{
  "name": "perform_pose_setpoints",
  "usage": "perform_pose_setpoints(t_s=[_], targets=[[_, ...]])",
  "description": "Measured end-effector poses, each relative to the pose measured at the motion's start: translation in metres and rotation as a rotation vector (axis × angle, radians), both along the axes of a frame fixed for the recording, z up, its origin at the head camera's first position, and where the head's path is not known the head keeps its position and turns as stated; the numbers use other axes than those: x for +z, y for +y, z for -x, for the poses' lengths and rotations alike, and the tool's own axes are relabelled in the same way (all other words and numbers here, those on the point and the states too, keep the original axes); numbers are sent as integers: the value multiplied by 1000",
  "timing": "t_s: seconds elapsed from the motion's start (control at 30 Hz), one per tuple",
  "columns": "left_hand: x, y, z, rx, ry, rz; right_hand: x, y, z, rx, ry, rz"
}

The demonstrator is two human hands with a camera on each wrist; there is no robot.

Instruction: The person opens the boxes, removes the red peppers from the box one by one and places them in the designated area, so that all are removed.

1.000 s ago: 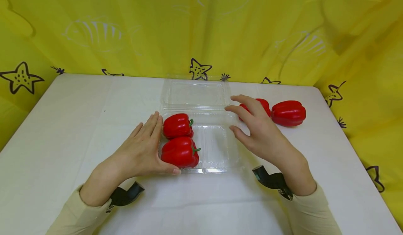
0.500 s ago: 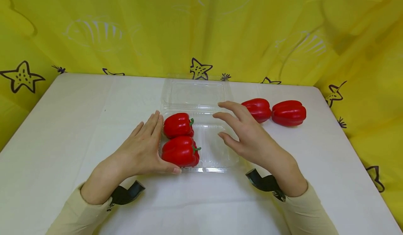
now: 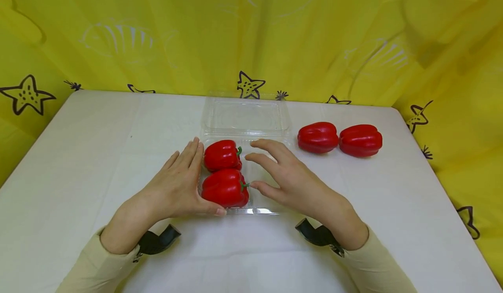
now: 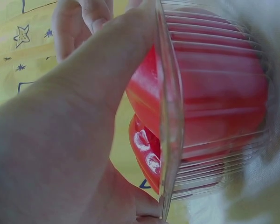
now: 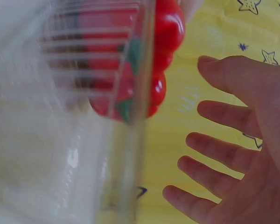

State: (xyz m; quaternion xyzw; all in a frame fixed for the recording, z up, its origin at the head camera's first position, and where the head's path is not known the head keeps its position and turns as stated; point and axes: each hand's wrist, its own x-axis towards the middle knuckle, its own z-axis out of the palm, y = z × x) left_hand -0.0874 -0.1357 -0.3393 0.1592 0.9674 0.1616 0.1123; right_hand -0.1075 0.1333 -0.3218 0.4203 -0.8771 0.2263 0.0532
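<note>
A clear plastic clamshell box (image 3: 259,211) lies unfolded on the white table, its lid (image 3: 245,116) laid back. Two red bell peppers, the rear one (image 3: 220,155) and the front one (image 3: 225,189), lie in its left half with green stems facing right. My left hand (image 3: 177,186) rests along the box's left rim, fingers straight, thumb along the front edge. Over the right half is my right hand (image 3: 292,181), fingers spread and slightly bent, holding nothing. In the right wrist view, its fingers (image 5: 219,147) are apart from the peppers.
Two more red bell peppers, one nearer the box (image 3: 317,138) and one farther right (image 3: 360,140), lie end to end on the table (image 3: 393,223). A yellow patterned curtain (image 3: 188,44) encloses the back and sides.
My right hand has moved left and slightly toward me, from beside the loose peppers to over the box. The left hand and all the peppers have stayed put.
</note>
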Motion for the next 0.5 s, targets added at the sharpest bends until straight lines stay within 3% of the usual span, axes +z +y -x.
perform_pose_setpoints(t_s=[0.23, 0.5], targets=[[0, 0, 0, -14, 16, 2, -7, -14, -6, 61, -28, 2], [2, 1, 0, -16, 10, 9, -17, -23, -11, 71, -43, -33]])
